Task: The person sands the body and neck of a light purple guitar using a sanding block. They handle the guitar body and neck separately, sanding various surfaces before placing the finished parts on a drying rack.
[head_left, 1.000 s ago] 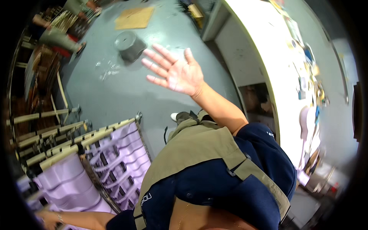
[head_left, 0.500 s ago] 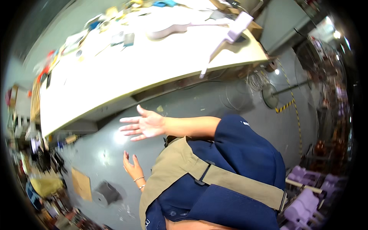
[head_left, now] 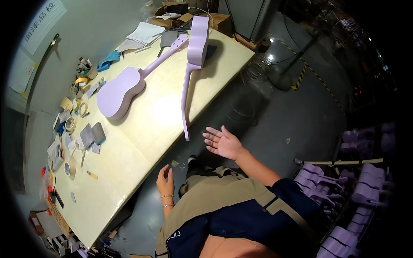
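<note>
My right hand (head_left: 223, 144) is held palm up off the table's near edge, fingers spread, holding nothing. Lower and to the left, my left hand (head_left: 165, 182), with bracelets at the wrist, also holds nothing; its thumb and fingers are parted. Nearest to the right hand is the headstock end of a stringless lavender guitar (head_left: 197, 47), which rests on its side with its neck reaching to the table edge. A second lavender guitar (head_left: 116, 94) lies flat to its left, its headstock beside the first one's body.
Tape rolls (head_left: 70, 124), sanding blocks (head_left: 98, 133) and a notebook (head_left: 146, 33) line the far side of the pale table (head_left: 129, 159). A yellow-handled knife (head_left: 92, 175) lies nearer. At right, lavender guitars (head_left: 370, 176) hang on a rack; a fan stand (head_left: 282, 77) is on the floor.
My view has swung to the right, so the rack of guitars shows more fully and the table slants. Both hands stay empty and open.
</note>
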The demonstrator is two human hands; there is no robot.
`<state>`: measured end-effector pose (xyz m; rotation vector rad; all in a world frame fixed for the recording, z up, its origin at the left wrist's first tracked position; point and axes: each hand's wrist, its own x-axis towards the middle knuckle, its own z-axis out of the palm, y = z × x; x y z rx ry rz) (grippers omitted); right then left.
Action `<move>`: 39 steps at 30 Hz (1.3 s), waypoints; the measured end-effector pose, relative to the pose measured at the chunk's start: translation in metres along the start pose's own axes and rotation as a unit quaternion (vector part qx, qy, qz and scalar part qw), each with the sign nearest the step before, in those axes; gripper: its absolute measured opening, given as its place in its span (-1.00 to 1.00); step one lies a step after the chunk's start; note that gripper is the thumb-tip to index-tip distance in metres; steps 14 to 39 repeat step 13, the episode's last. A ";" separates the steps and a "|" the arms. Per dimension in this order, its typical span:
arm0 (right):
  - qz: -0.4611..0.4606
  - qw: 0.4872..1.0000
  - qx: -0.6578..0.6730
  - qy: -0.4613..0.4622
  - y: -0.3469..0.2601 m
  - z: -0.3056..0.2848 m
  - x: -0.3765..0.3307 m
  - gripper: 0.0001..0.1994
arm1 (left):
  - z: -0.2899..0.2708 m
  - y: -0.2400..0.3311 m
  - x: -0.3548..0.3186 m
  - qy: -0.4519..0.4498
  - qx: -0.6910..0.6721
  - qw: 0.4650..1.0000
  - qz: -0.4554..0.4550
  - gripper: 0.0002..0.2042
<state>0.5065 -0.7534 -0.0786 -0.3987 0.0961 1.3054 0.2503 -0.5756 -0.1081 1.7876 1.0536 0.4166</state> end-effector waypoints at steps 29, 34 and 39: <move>-0.200 0.968 -0.066 0.138 -0.157 -0.017 0.037 -0.45 | 0.036 0.118 0.194 -0.025 -0.063 0.991 0.119 -0.73; -0.200 0.968 -0.066 0.138 -0.157 -0.017 0.037 -0.45 | 0.036 0.118 0.194 -0.025 -0.063 0.991 0.119 -0.73; -0.200 0.968 -0.066 0.138 -0.157 -0.017 0.037 -0.45 | 0.036 0.118 0.194 -0.025 -0.063 0.991 0.119 -0.73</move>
